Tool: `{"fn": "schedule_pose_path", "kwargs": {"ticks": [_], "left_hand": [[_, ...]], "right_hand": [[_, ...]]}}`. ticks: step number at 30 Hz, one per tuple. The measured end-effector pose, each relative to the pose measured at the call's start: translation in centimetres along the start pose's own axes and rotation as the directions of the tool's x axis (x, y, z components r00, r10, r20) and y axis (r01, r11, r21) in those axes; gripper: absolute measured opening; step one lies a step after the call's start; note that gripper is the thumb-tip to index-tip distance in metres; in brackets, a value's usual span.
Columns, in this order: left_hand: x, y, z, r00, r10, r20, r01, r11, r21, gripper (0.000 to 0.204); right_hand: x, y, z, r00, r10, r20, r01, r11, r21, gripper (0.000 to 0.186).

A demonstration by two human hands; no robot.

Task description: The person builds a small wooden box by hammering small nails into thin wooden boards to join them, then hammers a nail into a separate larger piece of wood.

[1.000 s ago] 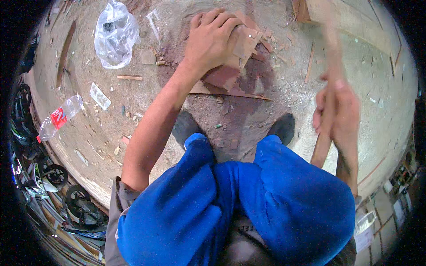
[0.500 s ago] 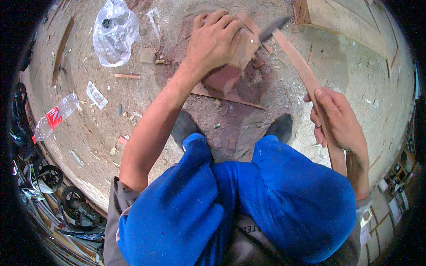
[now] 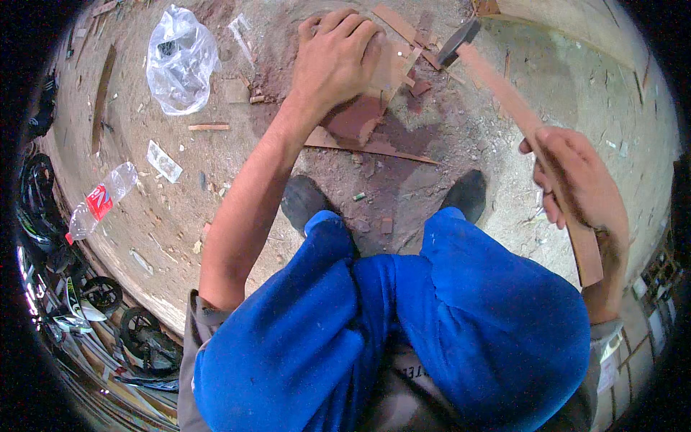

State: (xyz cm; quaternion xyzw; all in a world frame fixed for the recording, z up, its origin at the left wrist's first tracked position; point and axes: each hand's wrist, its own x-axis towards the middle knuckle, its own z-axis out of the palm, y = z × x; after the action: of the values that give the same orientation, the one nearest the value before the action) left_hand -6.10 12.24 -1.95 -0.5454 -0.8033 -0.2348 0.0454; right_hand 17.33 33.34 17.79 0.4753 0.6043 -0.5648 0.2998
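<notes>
My left hand (image 3: 337, 57) grips a light wooden piece (image 3: 389, 79) from above, fingers curled over it and partly hidden, on a reddish-brown block (image 3: 353, 115) at the upper middle. A thin strip (image 3: 399, 157) lies just below the block. My right hand (image 3: 572, 173) is closed round the long, flat wooden handle (image 3: 504, 90) of a hammer at the right. The hammer's dark head (image 3: 458, 42) is up and right of the light piece, apart from my left hand, over scattered wood scraps (image 3: 421, 90).
A clear plastic bag (image 3: 180, 54) and a bottle with red label (image 3: 97, 205) lie left on the dusty floor. Motorbikes (image 3: 101, 295) stand at the left edge. A long plank (image 3: 576, 25) lies at upper right. My dark-clad feet (image 3: 464, 198) are below the wood.
The hammer was a blurred, more upright handle a second ago; its head came down near the wood, then shifted slightly up and right, my right hand moving rightward. My left hand stayed nearly in place.
</notes>
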Motion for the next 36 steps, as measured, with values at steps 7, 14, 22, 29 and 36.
{"fn": "schedule_pose_path", "kwargs": {"ticks": [7, 14, 22, 29, 36], "left_hand": [[0.8, 0.8, 0.1, 1.0, -0.007, 0.028, 0.007, 1.0, -0.018, 0.022], [0.7, 0.6, 0.1, 0.993, -0.107, 0.05, 0.113, 0.985, -0.128, 0.022], [1.1, 1.0, -0.7, 0.998, 0.011, -0.069, -0.012, 1.0, -0.02, 0.014], [0.7, 0.6, -1.4, 0.998, -0.056, -0.013, 0.056, 0.998, -0.008, 0.017], [1.0, 1.0, -1.1, 0.999, -0.049, -0.018, 0.049, 0.998, -0.032, 0.017]], "right_hand": [[1.9, 2.9, 2.2, 0.934, -0.327, -0.141, 0.325, 0.945, -0.039, 0.037], [0.7, 2.1, 1.3, 0.999, -0.022, 0.03, 0.019, 0.997, 0.078, 0.04], [0.5, 1.0, 2.2, 0.993, -0.005, 0.121, 0.009, 0.999, -0.033, 0.037], [0.2, 0.9, 3.0, 0.963, -0.111, -0.247, 0.143, 0.983, 0.115, 0.047], [1.7, 3.4, 3.2, 0.998, 0.061, 0.019, -0.06, 0.996, -0.06, 0.038]]}}
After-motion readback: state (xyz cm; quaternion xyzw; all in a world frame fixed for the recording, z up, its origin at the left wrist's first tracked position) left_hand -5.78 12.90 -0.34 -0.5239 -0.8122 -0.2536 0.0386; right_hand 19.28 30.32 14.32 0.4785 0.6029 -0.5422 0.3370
